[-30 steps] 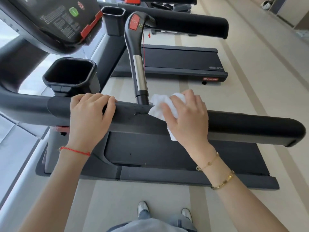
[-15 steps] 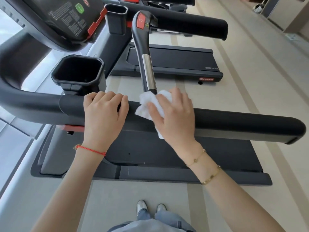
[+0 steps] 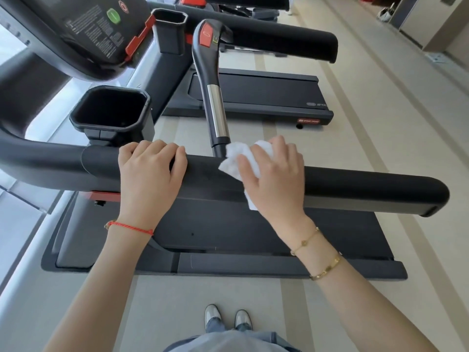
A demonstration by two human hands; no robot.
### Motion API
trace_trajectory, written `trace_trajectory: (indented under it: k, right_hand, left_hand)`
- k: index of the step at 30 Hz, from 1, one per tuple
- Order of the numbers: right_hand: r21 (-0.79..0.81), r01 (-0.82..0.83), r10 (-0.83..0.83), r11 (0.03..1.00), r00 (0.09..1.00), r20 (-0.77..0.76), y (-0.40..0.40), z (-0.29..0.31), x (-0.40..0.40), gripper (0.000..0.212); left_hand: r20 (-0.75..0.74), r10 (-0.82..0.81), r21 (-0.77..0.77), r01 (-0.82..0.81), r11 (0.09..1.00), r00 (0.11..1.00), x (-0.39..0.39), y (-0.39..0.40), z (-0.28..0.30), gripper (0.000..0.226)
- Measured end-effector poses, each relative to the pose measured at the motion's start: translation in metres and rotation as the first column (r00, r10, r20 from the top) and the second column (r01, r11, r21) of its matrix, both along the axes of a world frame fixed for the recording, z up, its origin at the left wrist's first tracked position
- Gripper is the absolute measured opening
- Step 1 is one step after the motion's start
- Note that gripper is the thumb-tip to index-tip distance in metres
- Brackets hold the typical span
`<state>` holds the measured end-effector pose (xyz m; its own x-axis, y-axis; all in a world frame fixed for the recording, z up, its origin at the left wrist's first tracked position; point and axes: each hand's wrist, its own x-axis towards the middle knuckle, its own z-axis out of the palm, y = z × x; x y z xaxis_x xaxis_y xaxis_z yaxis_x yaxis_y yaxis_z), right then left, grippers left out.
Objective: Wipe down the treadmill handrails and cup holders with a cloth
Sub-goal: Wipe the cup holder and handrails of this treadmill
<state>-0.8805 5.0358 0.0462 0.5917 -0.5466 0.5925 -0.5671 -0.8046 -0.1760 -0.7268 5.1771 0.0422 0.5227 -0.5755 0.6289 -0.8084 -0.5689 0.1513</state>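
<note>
two hands are on one near handrail (image 3: 355, 184), a black padded bar running left to right. the left hand (image 3: 149, 179) has its fingers curled over the top of the bar, grasping it. the right hand (image 3: 274, 179) lies over one white cloth (image 3: 237, 158), its fingers curled over the far side of the bar, holding the crumpled cloth against the bar; a corner of cloth hangs out below the palm. the cloth touches the foot of one upright grip bar (image 3: 214, 97), black with a silver sleeve and a red button at its far end. two cup holders show: a large one (image 3: 111, 107) just beyond the left hand, and a smaller one (image 3: 170, 29) farther off. a second handrail (image 3: 279, 39) lies at the far side. one red string sits on the left wrist, two gold bracelets on the right. two shoes stand on the floor near the bottom edge.

compared with a second ago, the right hand and cloth lie closer to the left hand, now right against the upright's foot; the left hand's hold is unchanged.
</note>
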Motion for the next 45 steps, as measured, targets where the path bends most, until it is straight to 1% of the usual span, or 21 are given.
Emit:
trace_trajectory:
  k: [4,8,12,14,18,20,22,25,27,28,31,34,38,41,43,45]
  right_hand:
    - [-0.046,-0.08,0.081,0.996,0.997,0.015,0.023,-0.003,0.023,0.035]
    - [-0.066,-0.161,0.158,0.985,0.987,-0.04,0.007,-0.002,0.008,0.04]
    - [0.009,-0.023,0.023,1.0,1.0,0.007,-0.009,0.001,-0.005,0.038]
    - [0.001,-0.008,0.008,1.0,1.0,0.01,0.003,0.001,0.006,0.036]
    - [-0.048,-0.118,0.119,0.992,0.993,-0.002,0.032,-0.001,0.033,0.037]
    - [-0.078,-0.174,0.173,0.982,0.985,-0.015,0.028,0.0,0.032,0.038]
    - [-0.063,-0.199,0.196,0.978,0.979,-0.051,0.016,0.001,0.02,0.04]
    - [0.025,-0.105,0.106,0.994,0.993,-0.052,0.001,0.005,0.008,0.043]
    - [0.038,-0.046,0.047,0.998,0.998,-0.036,0.009,0.007,0.014,0.042]
    - [0.023,-0.051,0.052,0.998,0.998,-0.03,0.017,0.007,0.021,0.04]
    - [-0.039,-0.135,0.134,0.99,0.991,-0.03,0.038,0.003,0.037,0.036]
    - [-0.059,-0.178,0.177,0.982,0.984,-0.024,0.028,0.003,0.03,0.037]
    - [0.007,-0.103,0.104,0.995,0.993,-0.05,-0.002,0.004,0.003,0.04]
    - [0.007,-0.075,0.076,0.997,0.996,-0.038,-0.01,0.003,-0.005,0.039]
    - [-0.004,-0.08,0.08,0.997,0.997,-0.022,-0.01,0.002,-0.005,0.037]
    - [-0.014,-0.086,0.086,0.996,0.996,-0.005,-0.011,0.0,-0.005,0.035]
  left_hand:
    - [0.001,0.006,0.02,-0.006,1.0,1.0,0.002,0.001,0.0,0.043]
    - [-0.015,0.007,0.011,-0.007,1.0,1.0,0.002,0.002,0.0,0.042]
    - [-0.016,0.005,0.006,-0.005,1.0,1.0,0.002,0.001,0.0,0.042]
    - [-0.011,0.007,-0.001,-0.007,1.0,1.0,0.002,0.0,-0.001,0.042]
    - [0.003,0.008,0.01,-0.008,1.0,1.0,0.003,0.001,-0.001,0.041]
    - [0.004,0.01,0.005,-0.01,1.0,1.0,0.003,0.001,-0.001,0.04]
    - [0.002,0.012,-0.002,-0.012,1.0,1.0,0.003,0.001,-0.001,0.04]
    - [0.001,0.014,-0.013,-0.014,1.0,1.0,0.001,0.0,0.0,0.04]
    - [0.004,0.025,-0.008,-0.025,1.0,1.0,0.0,0.0,0.0,0.04]
    - [0.005,0.029,0.001,-0.029,1.0,1.0,0.0,0.0,0.0,0.041]
    - [0.004,0.022,0.026,-0.022,0.999,1.0,0.0,0.0,0.001,0.043]
    - [-0.015,0.029,0.024,-0.029,0.999,0.999,0.0,0.001,0.002,0.043]
    - [-0.082,0.041,0.043,-0.037,0.998,0.996,-0.006,-0.001,0.006,0.044]
    - [-0.127,0.046,0.074,-0.037,0.997,0.991,-0.012,-0.002,0.01,0.048]
    - [-0.164,0.019,0.048,-0.011,0.999,0.986,-0.018,-0.004,0.013,0.042]
    - [-0.201,-0.045,-0.017,0.042,0.999,0.979,-0.026,-0.008,0.015,0.029]
